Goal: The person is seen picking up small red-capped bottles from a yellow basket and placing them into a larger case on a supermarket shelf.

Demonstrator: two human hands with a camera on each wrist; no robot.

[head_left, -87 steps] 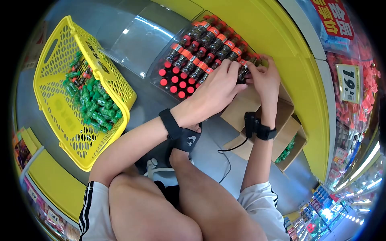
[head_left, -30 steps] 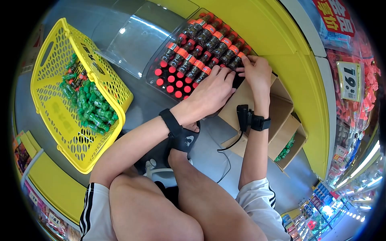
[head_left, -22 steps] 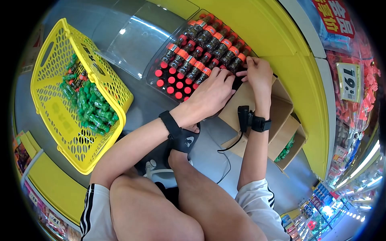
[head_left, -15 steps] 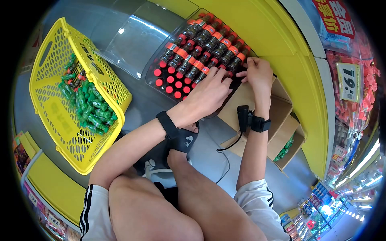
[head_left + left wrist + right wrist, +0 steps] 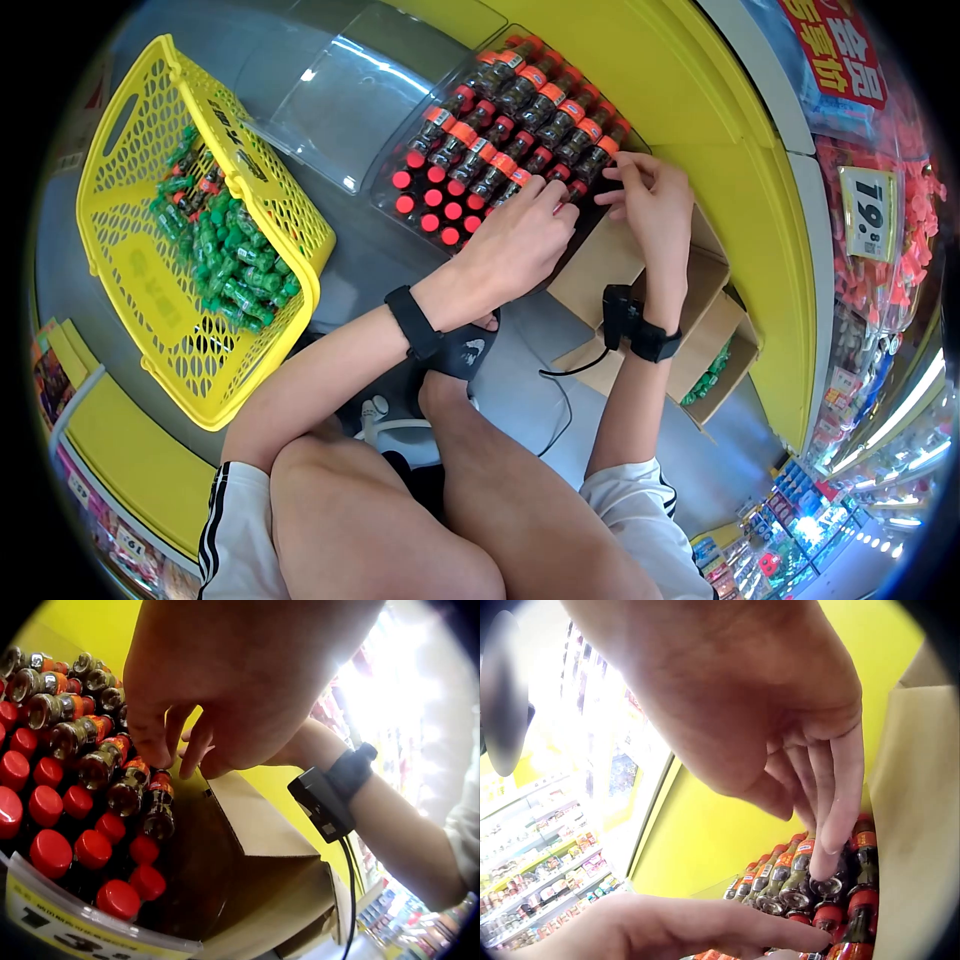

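Small dark bottles with red caps and orange labels fill a clear bin in the head view: standing bottles (image 5: 433, 195) at its near left and rows of lying bottles (image 5: 545, 105) above them. My left hand (image 5: 512, 240) reaches over the bin's near side, its fingertips at the end of the lying rows. A straight finger of it shows beside the bottles in the right wrist view. My right hand (image 5: 655, 205) is at the bin's right end, fingers extended, thumb apart, holding nothing visible. Its fingertips overlap the end of a lying bottle (image 5: 827, 886) in the right wrist view.
A yellow basket (image 5: 300, 215) of small green bottles (image 5: 235, 255) stands on the left. Open cardboard boxes (image 5: 690, 280) stand below my right hand, one with green items inside. A yellow shelf base (image 5: 720, 150) runs along the right. A cable hangs from the right wrist camera (image 5: 622, 312).
A bottle handled by my right hand 2.9 seconds ago now lies in the row. Lately the right hand has drawn slightly back, its fingers spreading, and the left hand has shifted slightly toward me.
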